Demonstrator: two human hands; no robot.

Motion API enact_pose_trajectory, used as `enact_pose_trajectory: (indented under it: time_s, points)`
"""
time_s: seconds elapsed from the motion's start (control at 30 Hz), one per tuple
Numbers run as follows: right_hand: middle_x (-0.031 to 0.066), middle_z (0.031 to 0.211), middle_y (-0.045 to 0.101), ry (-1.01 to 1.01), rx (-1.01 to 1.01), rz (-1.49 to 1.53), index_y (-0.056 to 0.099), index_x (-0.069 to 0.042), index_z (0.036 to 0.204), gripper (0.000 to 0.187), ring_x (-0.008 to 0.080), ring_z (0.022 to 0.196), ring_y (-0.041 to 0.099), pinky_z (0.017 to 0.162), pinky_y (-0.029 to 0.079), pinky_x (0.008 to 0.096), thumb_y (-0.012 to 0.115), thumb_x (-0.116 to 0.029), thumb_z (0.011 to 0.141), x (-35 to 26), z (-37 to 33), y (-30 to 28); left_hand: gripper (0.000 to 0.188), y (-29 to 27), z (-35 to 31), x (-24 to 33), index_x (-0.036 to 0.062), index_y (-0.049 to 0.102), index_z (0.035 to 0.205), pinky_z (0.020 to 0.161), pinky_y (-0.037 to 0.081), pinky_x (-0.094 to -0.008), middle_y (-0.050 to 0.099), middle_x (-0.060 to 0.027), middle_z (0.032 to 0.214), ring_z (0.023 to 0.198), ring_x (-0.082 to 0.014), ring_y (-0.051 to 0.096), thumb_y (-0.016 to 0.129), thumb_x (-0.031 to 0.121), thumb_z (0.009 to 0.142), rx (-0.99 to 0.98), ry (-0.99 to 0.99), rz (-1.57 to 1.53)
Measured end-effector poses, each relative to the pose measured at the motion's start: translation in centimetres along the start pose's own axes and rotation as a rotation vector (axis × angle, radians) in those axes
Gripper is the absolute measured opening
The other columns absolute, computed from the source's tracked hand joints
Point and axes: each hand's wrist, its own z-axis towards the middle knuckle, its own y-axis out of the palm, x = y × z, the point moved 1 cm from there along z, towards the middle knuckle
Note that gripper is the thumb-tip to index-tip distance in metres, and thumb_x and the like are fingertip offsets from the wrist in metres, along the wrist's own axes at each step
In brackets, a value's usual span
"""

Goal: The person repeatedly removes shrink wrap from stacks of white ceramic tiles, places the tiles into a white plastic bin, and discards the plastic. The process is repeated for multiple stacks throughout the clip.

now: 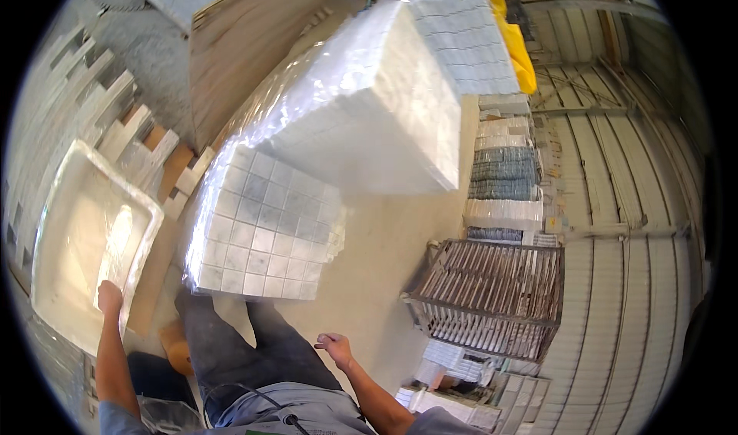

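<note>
At the left, my left hand (pixel 110 297) reaches over a white rectangular tub (pixel 58 262). Its fingers are closed at the lower end of a pale, glossy strip (pixel 117 239) inside the tub; what they grip, if anything, is too unclear to make out. In front of my right thigh hangs my right hand (pixel 335 348), its fingers loosely bent and apart, with nothing visible in them. Close to my legs stands a stack of marble-look tile sheets (pixel 261 227) with square pieces, partly covered in clear plastic wrap (pixel 284 100).
Stacked pale strips (pixel 115 100) lie beyond the tub. A slatted metal rack (pixel 492 293) stands at the right, near several wrapped stacks (pixel 503 166) along the corrugated wall (pixel 607 296). Behind the tile stack rises a brown board (pixel 231 58). A yellow sheet (pixel 516 46) hangs farther back.
</note>
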Motion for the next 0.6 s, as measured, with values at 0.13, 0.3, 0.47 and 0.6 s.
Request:
enact_pose_trajectory:
  time_s: [0.13,0.3,0.47,0.6]
  points:
    - [0.0123,0.095,0.067,-0.042,0.008,0.017,0.063,0.007,0.106,0.029,0.0243,0.083,0.069,0.073,0.05,0.0302,0.06,-0.015,0.087,-3.7,1.2,-0.9,0.023,-4.6,-2.8,0.9,-0.0002,0.058,0.097,0.079,0.047,-0.051,0.062,-0.0269,0.097,0.092,-0.0441,0.06,0.042,0.011,0.085,0.154,0.18,-0.092]
    - [0.0131,0.098,0.066,-0.085,-0.056,0.151,0.062,0.006,0.107,0.029,0.0236,0.083,0.069,0.076,0.051,0.0306,0.06,-0.016,0.087,-5.4,3.7,-2.2,0.019,-10.2,-6.8,1.5,-0.003,0.056,0.09,0.074,0.047,-0.0497,0.06,-0.0282,0.083,0.087,-0.0418,0.06,0.041,0.003,0.081,0.517,0.278,-0.254]
    - [0.0114,0.088,0.068,-0.193,-0.032,0.176,0.065,0.005,0.101,0.026,0.0211,0.08,0.069,0.067,0.052,0.0295,0.059,-0.016,0.087,-6.6,7.3,-4.0,0.012,-13.7,-7.4,2.3,-0.0036,0.053,0.075,0.055,0.048,-0.0421,0.059,-0.0218,0.068,0.058,-0.034,0.059,0.055,0.007,0.079,0.715,0.422,-0.204]
    - [0.01,0.079,0.069,-0.502,0.1,-0.019,0.067,0.002,0.098,0.025,0.0147,0.07,0.066,0.063,0.052,0.0276,0.056,-0.019,0.088,-11.0,7.4,-4.7,0.032,-18.8,-12.7,6.8,0.0047,0.046,0.059,0.034,0.036,-0.0273,0.047,-0.0042,0.055,0.043,-0.0105,0.046,0.063,0.015,0.084,0.468,0.228,-0.954]
